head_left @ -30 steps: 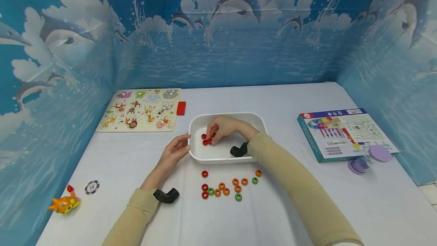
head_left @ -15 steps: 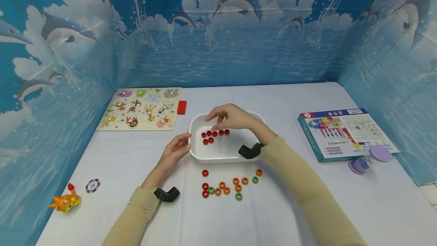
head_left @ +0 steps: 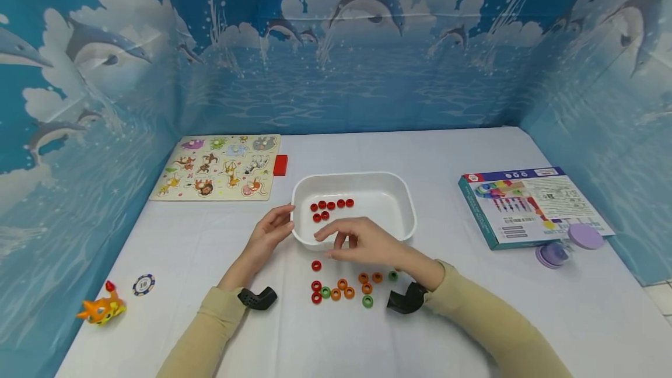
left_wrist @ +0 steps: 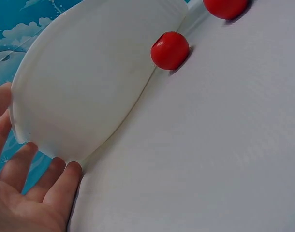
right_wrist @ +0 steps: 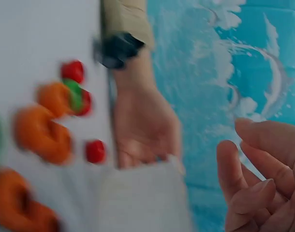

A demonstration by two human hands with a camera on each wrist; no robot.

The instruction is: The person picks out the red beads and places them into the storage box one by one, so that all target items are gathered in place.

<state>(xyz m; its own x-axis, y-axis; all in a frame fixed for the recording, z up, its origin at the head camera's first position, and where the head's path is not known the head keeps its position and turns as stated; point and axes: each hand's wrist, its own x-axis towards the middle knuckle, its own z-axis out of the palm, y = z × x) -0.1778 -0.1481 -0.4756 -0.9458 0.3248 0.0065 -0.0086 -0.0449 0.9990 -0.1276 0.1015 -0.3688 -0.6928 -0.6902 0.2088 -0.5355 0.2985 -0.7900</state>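
Fingertips of my left hand [head_left: 266,232] touch the left end of a white plastic tray [head_left: 408,214]; in the left wrist view, the loosely bent fingers [left_wrist: 63,188] rest against its outer wall and rim. Inside the tray lie several red beads [head_left: 331,205]. My right hand [head_left: 362,242] hovers over the tray's front edge, fingers loosely bent and nothing held, with a gap between thumb and index finger in the right wrist view. On the cloth before the tray lie red beads [head_left: 316,265], orange beads [head_left: 349,292] and green beads [head_left: 367,301].
An animal puzzle board [head_left: 220,168] and a red block [head_left: 280,165] lie at the back left. To the right are a boxed set [head_left: 530,206], a purple lid [head_left: 585,236] and a small tub [head_left: 552,255]. An orange toy [head_left: 101,309] and a poker chip [head_left: 143,284] sit front left.
My right hand has left the red beads inside the tray, lifted, and come back toward me over the front edge. The left hand stays against the tray.
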